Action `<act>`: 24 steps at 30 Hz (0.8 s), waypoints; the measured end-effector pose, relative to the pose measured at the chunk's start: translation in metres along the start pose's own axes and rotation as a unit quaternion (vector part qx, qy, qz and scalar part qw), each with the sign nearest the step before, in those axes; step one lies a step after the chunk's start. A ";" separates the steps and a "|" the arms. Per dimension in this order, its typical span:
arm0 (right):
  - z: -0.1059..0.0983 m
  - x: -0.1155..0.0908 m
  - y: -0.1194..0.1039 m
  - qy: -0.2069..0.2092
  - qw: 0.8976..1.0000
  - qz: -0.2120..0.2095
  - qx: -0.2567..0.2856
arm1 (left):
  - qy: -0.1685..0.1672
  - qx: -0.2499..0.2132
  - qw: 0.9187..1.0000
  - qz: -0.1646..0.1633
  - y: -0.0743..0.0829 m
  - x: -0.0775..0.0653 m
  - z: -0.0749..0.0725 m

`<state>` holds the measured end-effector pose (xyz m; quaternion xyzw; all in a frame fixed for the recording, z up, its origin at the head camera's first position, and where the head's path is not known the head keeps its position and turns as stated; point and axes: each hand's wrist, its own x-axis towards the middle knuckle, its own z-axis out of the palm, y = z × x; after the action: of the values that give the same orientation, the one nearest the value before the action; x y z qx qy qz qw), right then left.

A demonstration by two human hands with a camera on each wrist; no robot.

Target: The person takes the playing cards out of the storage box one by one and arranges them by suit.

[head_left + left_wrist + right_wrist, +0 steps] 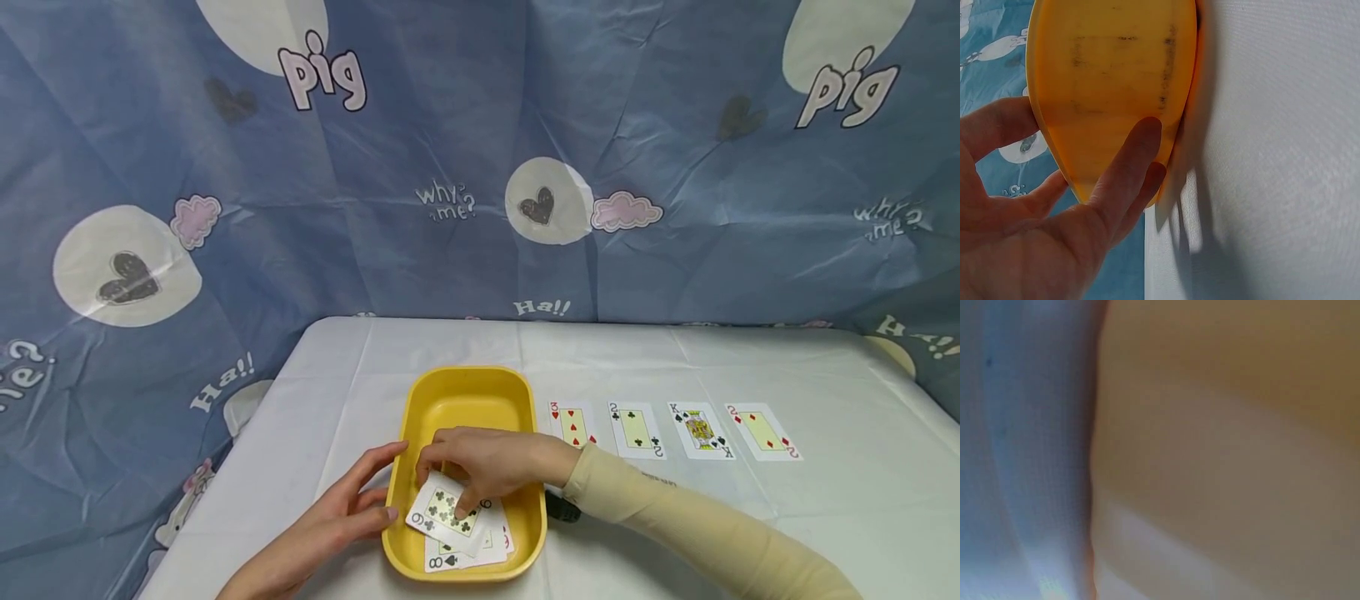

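Note:
My right hand [480,460] reaches into the yellow tray [538,533] and pinches a clubs playing card [441,506] between thumb and fingers. Beneath that card, more playing cards [487,557] overlap at the near end of the tray, one of them an eight of spades. On the tray's left side is my left hand [341,512], its fingers spread, with fingertips at the rim and the outer wall. The left wrist view shows these fingers [1125,162] against the tray's scuffed yellow wall [1116,69]. Only blurred, close surfaces fill the right wrist view.
Right of the tray, a row of face-up cards lies on the white tablecloth [862,492]: three of hearts [572,422], two of clubs [636,430], king of spades [701,430] and two of diamonds [763,432]. A small black object [561,507] sits partly under the right forearm. Blue printed cloth [450,275] hangs behind.

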<state>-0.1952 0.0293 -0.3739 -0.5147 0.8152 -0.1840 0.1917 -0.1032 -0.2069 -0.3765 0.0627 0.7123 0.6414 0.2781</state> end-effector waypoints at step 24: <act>-0.008 -0.007 0.004 0.231 0.954 0.068 0.181 | 0.002 0.003 1.000 -0.004 0.003 -0.001 0.002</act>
<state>-0.1995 0.0385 -0.3679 -0.3581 0.8234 -0.4286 0.1003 -0.1024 -0.2054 -0.3739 0.0591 0.7148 0.6385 0.2789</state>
